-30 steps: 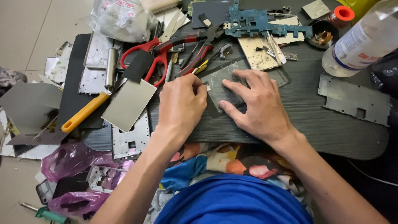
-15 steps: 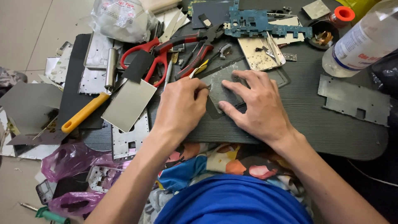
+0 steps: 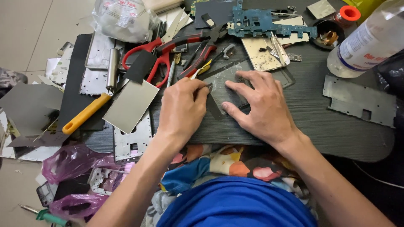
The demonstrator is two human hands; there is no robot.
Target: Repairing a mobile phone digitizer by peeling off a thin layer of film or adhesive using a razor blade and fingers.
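Far left, off the dark wood-grain bench (image 3: 336,134): grey sheet-metal offcuts lie on the tiled floor (image 3: 25,25), with crumpled purple plastic bags (image 3: 69,162) below them and a green-handled screwdriver (image 3: 44,215) at the bottom corner.

On the left part of the bench: a yellow-handled scraper with a wide flat steel blade (image 3: 122,105) lies diagonally, its blade just beside your left hand. Above it, red-handled scissors (image 3: 158,54) rest near a short steel cylinder (image 3: 112,67) and a clear plastic bag of parts (image 3: 122,19).

Centre: your left hand (image 3: 181,111) is curled, fingers bunched and pinching a thin tool whose yellow end (image 3: 201,69) shows past the knuckles; its tip sits at the left edge of the thin grey rectangular panel with a dark frame (image 3: 223,90). The tool's working end is hidden, so you cannot tell its kind. The panel lies flat on the bench, directly in front of you, between both hands.

Your right hand (image 3: 263,105) is spread flat, fingers splayed and pressing down on the panel's right half.

Behind the panel: a blue-green circuit board (image 3: 261,23) and a pale perforated metal plate (image 3: 263,56) with tweezers on it.

Right: a clear plastic bottle with a white label (image 3: 366,42), a small orange cap (image 3: 349,13), and a grey notched metal plate (image 3: 357,101) lying flat, well apart from your right hand.
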